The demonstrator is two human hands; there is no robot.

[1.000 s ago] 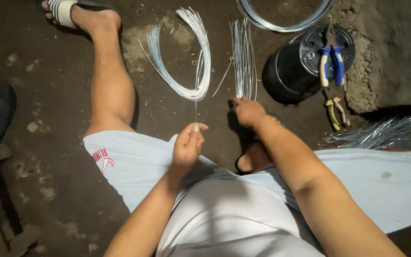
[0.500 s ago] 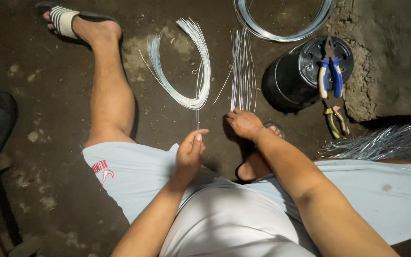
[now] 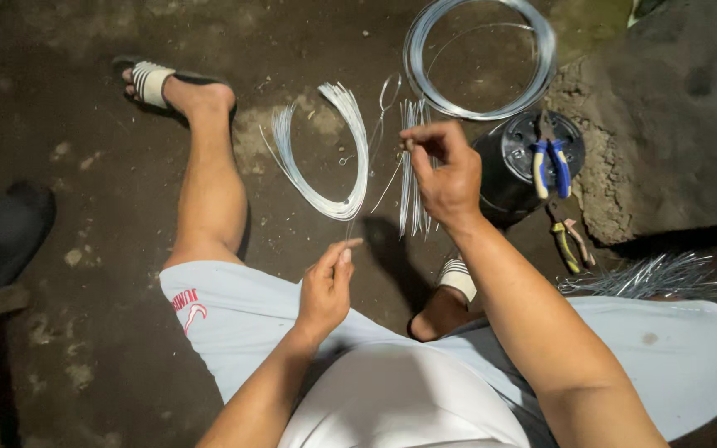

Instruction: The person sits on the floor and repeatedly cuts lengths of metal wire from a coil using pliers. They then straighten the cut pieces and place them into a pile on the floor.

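Low in the frame's centre, the left hand (image 3: 325,286) pinches the lower end of a thin wire (image 3: 367,158). Higher, right of centre, the right hand (image 3: 446,174) pinches its upper part, beside the straight wire bundle (image 3: 412,203) on the floor.

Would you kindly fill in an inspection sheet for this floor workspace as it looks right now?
Surface: dark, stained floor, dirt patches.
Job's things: single thin wire with a small loop at its top, stretched between both hands; bent wire bundle; straight wire bundle.
Clutter: blue-handled pliers on a black bucket; yellow-handled pliers on the floor; cut wire pile.
Grippers: left hand pinches the wire's lower end; right hand pinches it higher up.
Cables: large wire coil.
Surroundings: raised concrete slab; dark object at left.
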